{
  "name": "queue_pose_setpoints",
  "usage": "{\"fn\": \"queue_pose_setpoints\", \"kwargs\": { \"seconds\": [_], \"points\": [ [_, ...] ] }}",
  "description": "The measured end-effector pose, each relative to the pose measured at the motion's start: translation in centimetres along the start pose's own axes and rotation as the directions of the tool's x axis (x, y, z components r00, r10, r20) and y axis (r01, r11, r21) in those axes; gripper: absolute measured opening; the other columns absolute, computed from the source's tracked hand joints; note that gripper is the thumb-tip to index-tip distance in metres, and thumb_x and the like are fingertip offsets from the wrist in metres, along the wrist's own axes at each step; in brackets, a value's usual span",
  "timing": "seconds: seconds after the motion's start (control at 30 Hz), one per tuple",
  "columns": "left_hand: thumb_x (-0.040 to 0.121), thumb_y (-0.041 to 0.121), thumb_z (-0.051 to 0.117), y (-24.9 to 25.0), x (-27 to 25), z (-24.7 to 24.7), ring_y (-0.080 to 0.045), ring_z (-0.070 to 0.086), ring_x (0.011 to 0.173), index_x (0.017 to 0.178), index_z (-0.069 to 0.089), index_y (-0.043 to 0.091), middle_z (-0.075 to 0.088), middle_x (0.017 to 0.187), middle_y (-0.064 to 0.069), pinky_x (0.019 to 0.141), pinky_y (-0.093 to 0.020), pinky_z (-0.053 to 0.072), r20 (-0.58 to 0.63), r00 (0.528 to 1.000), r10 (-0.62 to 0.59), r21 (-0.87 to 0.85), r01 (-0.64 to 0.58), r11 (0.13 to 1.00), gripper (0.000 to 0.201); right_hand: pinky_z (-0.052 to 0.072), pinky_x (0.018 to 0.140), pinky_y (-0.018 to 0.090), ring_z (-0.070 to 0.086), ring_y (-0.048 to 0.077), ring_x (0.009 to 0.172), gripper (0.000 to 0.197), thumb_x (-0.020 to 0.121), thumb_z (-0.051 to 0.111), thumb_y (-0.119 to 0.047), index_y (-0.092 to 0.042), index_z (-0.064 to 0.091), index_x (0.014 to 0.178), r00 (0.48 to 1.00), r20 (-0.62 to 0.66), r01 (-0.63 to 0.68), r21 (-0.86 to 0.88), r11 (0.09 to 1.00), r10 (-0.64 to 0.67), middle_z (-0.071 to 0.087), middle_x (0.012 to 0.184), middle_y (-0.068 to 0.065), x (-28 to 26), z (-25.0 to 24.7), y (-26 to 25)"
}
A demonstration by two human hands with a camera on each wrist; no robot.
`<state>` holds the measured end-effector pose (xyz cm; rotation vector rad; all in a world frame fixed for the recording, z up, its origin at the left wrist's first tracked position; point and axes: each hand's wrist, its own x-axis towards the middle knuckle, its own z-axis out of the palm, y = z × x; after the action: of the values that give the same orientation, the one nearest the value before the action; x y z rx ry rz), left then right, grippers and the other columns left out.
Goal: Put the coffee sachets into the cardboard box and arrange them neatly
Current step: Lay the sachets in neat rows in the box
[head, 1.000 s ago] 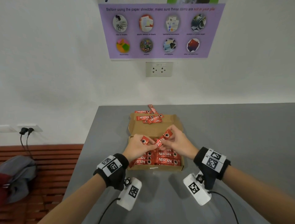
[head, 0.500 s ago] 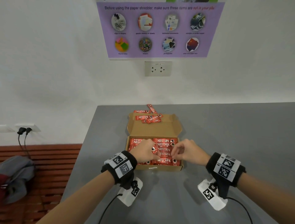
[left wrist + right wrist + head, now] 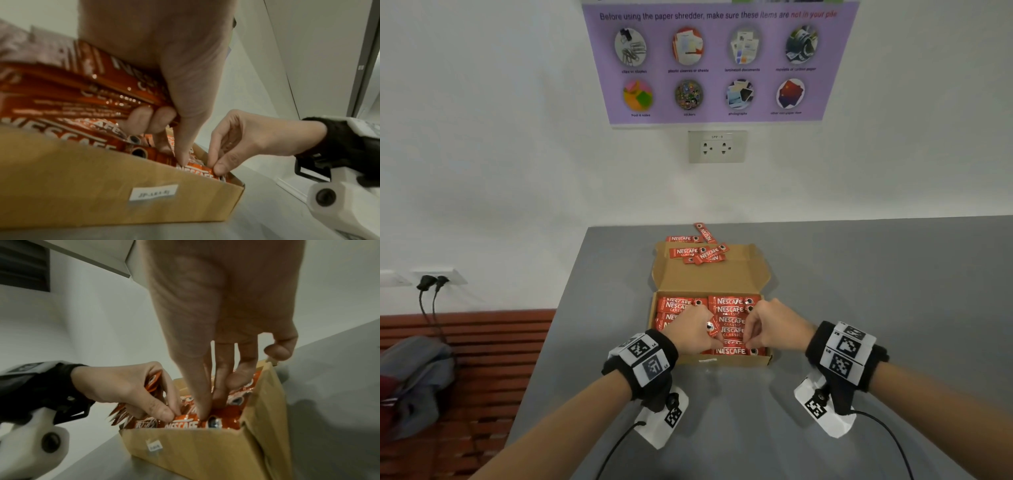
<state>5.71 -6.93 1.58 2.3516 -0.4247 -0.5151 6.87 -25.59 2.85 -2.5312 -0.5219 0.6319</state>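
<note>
Red foil Nescafé Classic sachets (image 3: 731, 320) with white lettering and a small cup picture at one end lie in flat rows inside the open cardboard box (image 3: 736, 359), which sits on the grey bench (image 3: 876, 291). Over the box's front edge, the left hand (image 3: 693, 330) grips a fanned bundle of sachets (image 3: 92, 91) in its curled fingers while its thumb (image 3: 162, 412) presses one front-row sachet (image 3: 183, 423). The right hand (image 3: 774, 327) pinches that same sachet (image 3: 195, 168) between thumb and forefinger, though blur hides the exact contact. Loose sachets (image 3: 698, 255) lie scattered on the box's lid flap (image 3: 709, 281), with more behind the box. A small white label (image 3: 153, 192) is stuck on the box's front wall.
</note>
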Motion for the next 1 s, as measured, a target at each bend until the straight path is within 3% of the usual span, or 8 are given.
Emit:
{"fn": "queue_pose_setpoints", "kwargs": {
  "seconds": [0.3,0.4,0.47,0.53,0.6,0.67,0.83,1.0],
  "points": [
    [0.085,0.019,0.067,-0.1,0.3,0.1,-0.011,0.066,0.085,0.09,0.067,0.011,0.07,0.095,-0.001,0.079,-0.024,0.055,-0.069,0.998,-0.011,0.006,0.011,1.0,0.01,0.052,0.075,0.018,0.062,0.004,0.075,0.008,0.078,0.074,-0.016,-0.011,0.074,0.084,0.999,-0.011,0.035,-0.03,0.999,-0.035,0.072,0.091,-0.001,0.4,-0.4,0.2],
    [0.093,0.024,0.054,0.4,0.1,-2.0,-0.003,0.058,0.066,0.085,0.058,0.019,0.062,0.08,0.005,0.059,-0.009,0.048,-0.374,0.926,-0.053,-0.165,-0.01,0.986,0.01,0.044,0.065,0.007,0.059,0.004,0.079,0.02,0.09,0.059,-0.024,-0.01,0.067,0.101,0.973,-0.229,0.038,0.058,0.998,-0.024,0.067,0.098,-0.001,0.4,-2.0,-0.6],
    [0.094,0.029,0.052,0.5,0.3,-3.2,-0.002,0.049,0.052,0.075,0.052,0.021,0.053,0.064,0.007,0.054,-0.013,0.044,-0.519,0.842,-0.148,-0.375,-0.069,0.924,0.02,0.043,0.063,0.005,0.057,0.001,0.078,0.031,0.094,0.051,-0.031,-0.01,0.061,0.114,0.957,-0.284,0.085,0.108,0.991,-0.052,0.066,0.106,0.002,0.5,-2.2,-2.1],
    [0.094,0.035,0.051,0.9,0.6,-3.6,-0.011,0.053,0.056,0.075,0.052,0.014,0.054,0.063,0.0,0.067,-0.029,0.046,-0.499,0.832,-0.244,-0.577,-0.108,0.81,0.028,0.049,0.069,0.011,0.062,0.005,0.078,0.041,0.094,0.046,-0.038,-0.012,0.052,0.126,0.97,-0.219,0.153,0.198,0.968,-0.109,0.066,0.109,0.004,0.8,-1.1,-4.0],
    [0.094,0.04,0.049,1.1,0.9,-3.4,-0.026,0.061,0.084,0.099,0.056,0.003,0.062,0.09,-0.017,0.082,-0.039,0.048,-0.466,0.819,-0.334,-0.671,-0.081,0.737,0.037,0.057,0.073,0.026,0.068,0.017,0.076,0.043,0.093,0.049,-0.039,-0.016,0.046,0.129,0.98,-0.158,0.167,0.327,0.93,-0.12,0.066,0.102,0.002,1.3,0.4,-5.8],
    [0.094,0.041,0.048,0.8,0.9,-3.1,-0.024,0.058,0.1,0.115,0.05,0.005,0.06,0.109,-0.013,0.086,-0.033,0.046,-0.494,0.776,-0.392,-0.694,-0.081,0.715,0.041,0.058,0.066,0.033,0.068,0.022,0.068,0.04,0.091,0.056,-0.03,-0.014,0.045,0.126,0.977,-0.183,0.178,0.412,0.893,-0.111,0.065,0.1,0.005,2.1,1.3,-7.0],
    [0.094,0.039,0.048,-0.5,0.3,-3.0,-0.02,0.055,0.096,0.11,0.042,0.013,0.055,0.105,-0.007,0.092,-0.039,0.048,-0.48,0.743,-0.466,-0.782,-0.123,0.611,0.031,0.043,0.048,0.015,0.053,0.001,0.055,0.023,0.092,0.056,-0.024,-0.01,0.05,0.109,0.946,-0.27,0.257,0.279,0.925,-0.181,0.06,0.094,0.001,2.8,2.7,-8.7],
    [0.093,0.044,0.047,-0.9,-0.2,-3.5,-0.029,0.059,0.096,0.1,0.045,0.02,0.058,0.106,-0.017,0.097,-0.045,0.047,-0.45,0.765,-0.462,-0.832,-0.17,0.529,0.025,0.052,0.066,0.029,0.056,0.01,0.066,0.012,0.094,0.053,-0.025,-0.022,0.051,0.082,0.927,-0.344,0.257,0.286,0.923,-0.152,0.058,0.076,-0.007,3.4,2.6,-8.6]
  ]
}}
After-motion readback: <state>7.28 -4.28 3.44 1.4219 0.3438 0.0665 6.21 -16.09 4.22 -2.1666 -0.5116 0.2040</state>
